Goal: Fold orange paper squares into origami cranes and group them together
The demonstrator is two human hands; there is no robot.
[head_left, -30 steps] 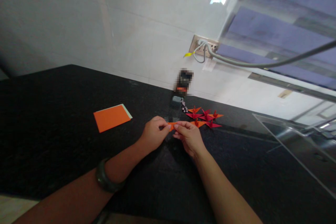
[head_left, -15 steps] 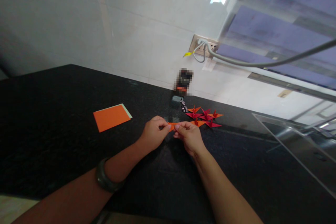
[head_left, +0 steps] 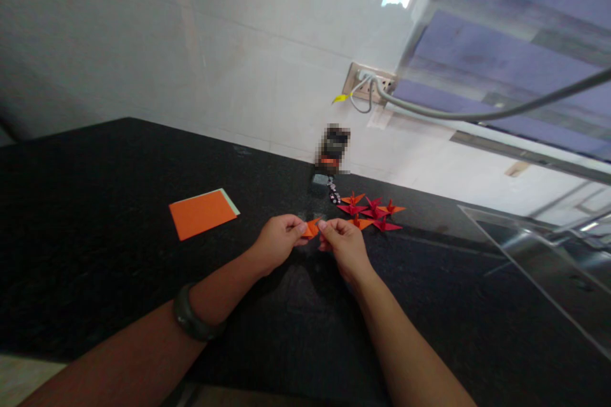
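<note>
A small folded piece of orange paper (head_left: 312, 227) is held just above the dark counter, between my two hands. My left hand (head_left: 281, 238) pinches its left side between thumb and fingers. At its right tip, my right hand (head_left: 344, 245) is closed in a pinch, thumb and forefinger together. Behind my right hand stand several red and orange paper cranes (head_left: 375, 211) in a close cluster. Off to the left lies a stack of square paper (head_left: 203, 215), orange on top with a pale green edge showing beneath.
A blurred-out device (head_left: 334, 149) leans on the wall, with a grey block (head_left: 321, 179) and beaded strap (head_left: 335, 192) by it. A steel sink (head_left: 539, 261) is set in the black counter (head_left: 119, 286) at right. A cable (head_left: 453, 116) runs from the wall socket (head_left: 370, 82).
My hands have drawn slightly apart, and more of the orange folded paper shows between them, with a pointed tip towards my right hand. The cranes and paper stack have stayed put.
</note>
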